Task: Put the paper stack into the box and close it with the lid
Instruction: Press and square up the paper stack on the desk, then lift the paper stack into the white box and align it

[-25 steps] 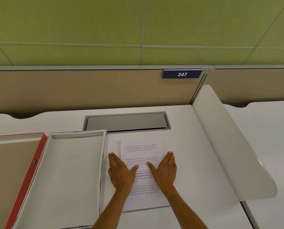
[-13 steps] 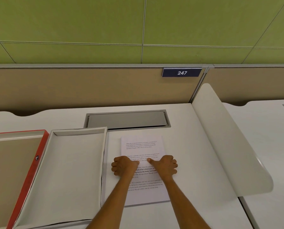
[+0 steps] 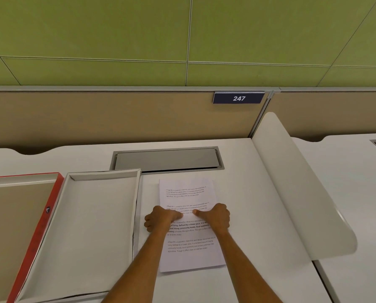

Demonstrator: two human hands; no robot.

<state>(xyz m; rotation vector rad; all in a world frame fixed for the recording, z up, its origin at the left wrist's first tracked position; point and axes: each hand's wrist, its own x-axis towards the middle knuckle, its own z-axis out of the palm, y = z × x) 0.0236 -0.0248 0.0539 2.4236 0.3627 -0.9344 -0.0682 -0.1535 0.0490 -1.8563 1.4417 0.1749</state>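
White bench (image 3: 259, 193), green wall behind, both hands on paper stack (image 3: 188, 193).
Left hand (image 3: 160, 218) and right hand (image 3: 215, 216) grip stack's side edges, fingers curled, thumbs on top; open box (image 3: 90, 226) just left, red-edged lid (image 3: 18, 215) beyond.

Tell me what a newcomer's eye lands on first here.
First, the two hands at the centre of the white desk: the left hand and right hand grip the side edges of the printed paper stack, thumbs pointing inward on top. Next, the open white box just left of the paper, with a red-edged lid beside it. Behind, a dark plate reading 247 stands out on the tan partition.
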